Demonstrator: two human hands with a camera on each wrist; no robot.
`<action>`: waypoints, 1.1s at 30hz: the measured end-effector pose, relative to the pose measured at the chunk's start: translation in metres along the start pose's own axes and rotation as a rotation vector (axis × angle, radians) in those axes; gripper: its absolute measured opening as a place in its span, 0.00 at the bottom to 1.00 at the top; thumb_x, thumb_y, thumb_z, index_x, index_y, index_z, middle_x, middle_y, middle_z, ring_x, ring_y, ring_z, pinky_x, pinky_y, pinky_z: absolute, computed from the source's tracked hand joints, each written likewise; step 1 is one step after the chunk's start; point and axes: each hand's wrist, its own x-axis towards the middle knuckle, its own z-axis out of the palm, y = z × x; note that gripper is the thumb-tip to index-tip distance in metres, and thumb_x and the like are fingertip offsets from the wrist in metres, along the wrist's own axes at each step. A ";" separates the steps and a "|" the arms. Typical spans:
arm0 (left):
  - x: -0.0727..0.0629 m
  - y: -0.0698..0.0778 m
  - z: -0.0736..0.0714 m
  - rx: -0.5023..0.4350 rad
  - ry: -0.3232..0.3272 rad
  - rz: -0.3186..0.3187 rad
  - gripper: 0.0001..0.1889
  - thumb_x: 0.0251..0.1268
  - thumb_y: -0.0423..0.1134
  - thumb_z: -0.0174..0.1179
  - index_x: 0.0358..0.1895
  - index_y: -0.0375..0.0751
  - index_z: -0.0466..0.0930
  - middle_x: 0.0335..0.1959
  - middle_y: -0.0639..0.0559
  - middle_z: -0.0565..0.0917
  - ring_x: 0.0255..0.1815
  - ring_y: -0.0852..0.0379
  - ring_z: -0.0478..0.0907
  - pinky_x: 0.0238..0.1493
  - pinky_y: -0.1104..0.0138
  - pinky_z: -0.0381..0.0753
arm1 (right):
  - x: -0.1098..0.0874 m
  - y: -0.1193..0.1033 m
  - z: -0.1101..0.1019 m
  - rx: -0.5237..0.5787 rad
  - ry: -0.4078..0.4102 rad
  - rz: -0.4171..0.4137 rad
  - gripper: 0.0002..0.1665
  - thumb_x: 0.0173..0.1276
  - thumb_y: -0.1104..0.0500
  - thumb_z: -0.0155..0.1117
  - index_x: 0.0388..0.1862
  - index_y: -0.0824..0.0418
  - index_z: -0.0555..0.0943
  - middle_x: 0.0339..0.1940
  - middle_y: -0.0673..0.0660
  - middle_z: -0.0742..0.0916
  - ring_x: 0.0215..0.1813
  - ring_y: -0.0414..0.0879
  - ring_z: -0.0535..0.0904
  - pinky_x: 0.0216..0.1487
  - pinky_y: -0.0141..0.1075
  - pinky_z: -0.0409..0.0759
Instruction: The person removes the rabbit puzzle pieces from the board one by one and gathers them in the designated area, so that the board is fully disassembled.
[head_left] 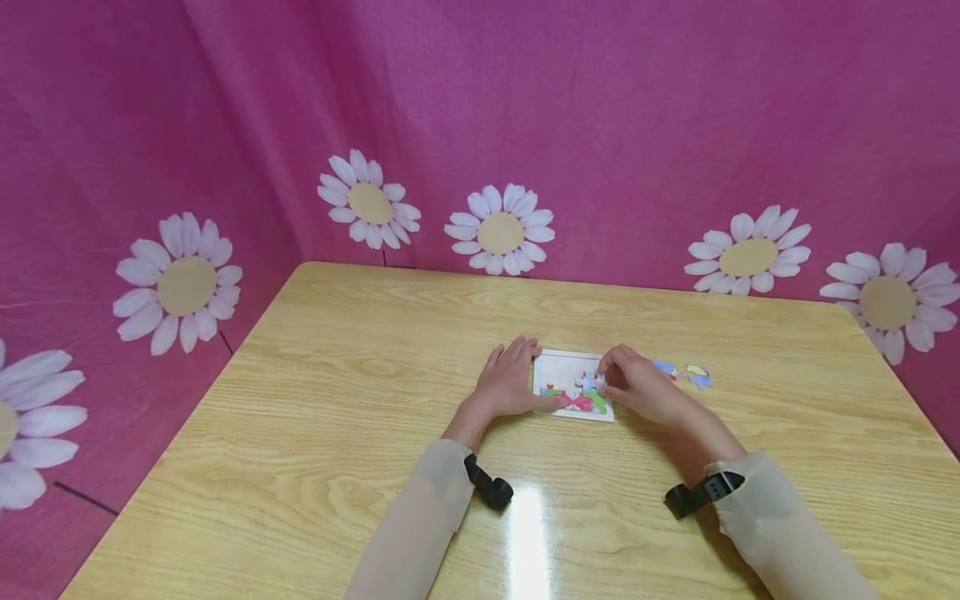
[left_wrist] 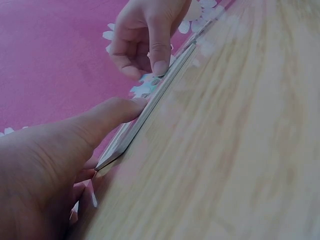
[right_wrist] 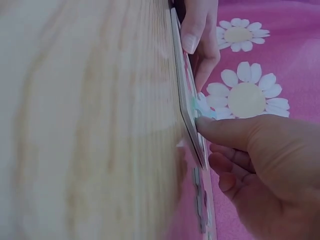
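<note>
A small jigsaw puzzle board (head_left: 572,358) with a white border lies on the table, with pink and green pieces fitted along its near side. My left hand (head_left: 512,383) lies at its left edge, fingers stretched along the side and the thumb resting over the near border. At the right side of the board, my right hand (head_left: 645,387) pinches a light blue puzzle piece (head_left: 587,382) between thumb and curled index finger. That piece (left_wrist: 144,88) sits close over the board in the left wrist view. The right fingers partly hide it.
Loose puzzle pieces (head_left: 699,377) lie on the wooden table (head_left: 360,358) just right of the board, partly behind my right hand. A pink curtain (head_left: 600,125) with white daisies stands along the table's back and left edges.
</note>
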 end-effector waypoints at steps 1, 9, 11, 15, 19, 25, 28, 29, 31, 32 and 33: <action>0.000 0.000 0.000 -0.003 -0.003 -0.002 0.52 0.50 0.69 0.65 0.74 0.43 0.58 0.80 0.51 0.55 0.83 0.55 0.43 0.83 0.56 0.40 | -0.001 -0.001 0.001 -0.001 0.003 0.003 0.12 0.63 0.67 0.68 0.42 0.66 0.74 0.32 0.55 0.76 0.35 0.42 0.68 0.34 0.29 0.66; -0.001 0.000 0.001 -0.010 -0.005 0.000 0.52 0.50 0.69 0.65 0.74 0.43 0.58 0.80 0.52 0.55 0.83 0.55 0.43 0.83 0.56 0.40 | -0.004 0.001 0.004 -0.002 0.066 -0.045 0.09 0.64 0.71 0.65 0.38 0.64 0.75 0.31 0.55 0.83 0.33 0.40 0.75 0.33 0.28 0.74; -0.001 0.000 0.001 -0.014 -0.007 -0.001 0.52 0.50 0.68 0.65 0.74 0.43 0.58 0.80 0.52 0.55 0.83 0.55 0.43 0.83 0.56 0.40 | -0.004 0.001 0.004 -0.008 0.084 -0.062 0.08 0.63 0.72 0.65 0.38 0.64 0.75 0.33 0.56 0.84 0.36 0.43 0.78 0.35 0.30 0.78; -0.002 0.001 -0.001 -0.024 -0.011 -0.004 0.52 0.50 0.68 0.65 0.74 0.43 0.57 0.80 0.52 0.55 0.83 0.55 0.43 0.83 0.56 0.39 | -0.004 -0.001 0.004 -0.015 0.103 -0.080 0.09 0.62 0.73 0.65 0.37 0.65 0.76 0.35 0.57 0.84 0.39 0.47 0.82 0.38 0.35 0.83; -0.002 0.001 -0.002 -0.028 -0.015 -0.008 0.52 0.50 0.67 0.65 0.74 0.43 0.57 0.80 0.52 0.54 0.83 0.55 0.42 0.83 0.56 0.39 | -0.004 -0.003 0.004 -0.019 0.112 -0.093 0.08 0.62 0.73 0.64 0.37 0.65 0.76 0.35 0.57 0.84 0.39 0.47 0.82 0.39 0.35 0.84; -0.001 0.001 -0.002 -0.022 -0.011 -0.007 0.52 0.50 0.68 0.65 0.74 0.43 0.57 0.80 0.52 0.55 0.83 0.55 0.42 0.83 0.57 0.39 | -0.003 -0.004 0.003 -0.028 0.118 -0.109 0.08 0.63 0.73 0.64 0.36 0.64 0.76 0.34 0.58 0.84 0.38 0.44 0.80 0.38 0.33 0.83; -0.002 0.002 -0.003 -0.026 -0.014 -0.009 0.52 0.50 0.67 0.65 0.74 0.43 0.57 0.80 0.52 0.54 0.83 0.55 0.42 0.83 0.57 0.39 | -0.003 -0.004 0.004 -0.027 0.118 -0.113 0.08 0.62 0.73 0.65 0.36 0.64 0.77 0.33 0.59 0.83 0.38 0.43 0.80 0.37 0.33 0.83; -0.002 0.003 -0.003 -0.030 -0.017 -0.011 0.52 0.50 0.67 0.66 0.74 0.43 0.57 0.80 0.51 0.54 0.83 0.55 0.42 0.83 0.56 0.38 | -0.003 -0.004 0.004 -0.026 0.119 -0.113 0.08 0.62 0.73 0.65 0.36 0.64 0.76 0.33 0.58 0.83 0.38 0.43 0.80 0.37 0.32 0.82; -0.002 0.003 -0.003 -0.030 -0.022 -0.016 0.53 0.50 0.67 0.66 0.75 0.42 0.56 0.80 0.51 0.53 0.83 0.55 0.41 0.83 0.56 0.38 | -0.003 -0.004 0.004 -0.023 0.120 -0.110 0.09 0.61 0.73 0.65 0.35 0.64 0.76 0.33 0.58 0.83 0.37 0.43 0.80 0.37 0.32 0.82; -0.002 0.004 -0.003 -0.028 -0.022 -0.018 0.53 0.50 0.67 0.66 0.75 0.42 0.56 0.80 0.50 0.53 0.83 0.55 0.41 0.83 0.56 0.37 | -0.003 -0.003 0.004 -0.020 0.123 -0.113 0.09 0.61 0.74 0.64 0.35 0.64 0.76 0.33 0.58 0.83 0.37 0.43 0.80 0.37 0.32 0.82; -0.003 0.005 -0.002 -0.026 -0.018 -0.019 0.53 0.49 0.67 0.66 0.75 0.41 0.56 0.80 0.50 0.53 0.83 0.55 0.41 0.83 0.56 0.37 | -0.003 -0.003 0.005 -0.019 0.128 -0.117 0.09 0.61 0.75 0.64 0.35 0.64 0.76 0.33 0.57 0.83 0.37 0.43 0.80 0.36 0.31 0.82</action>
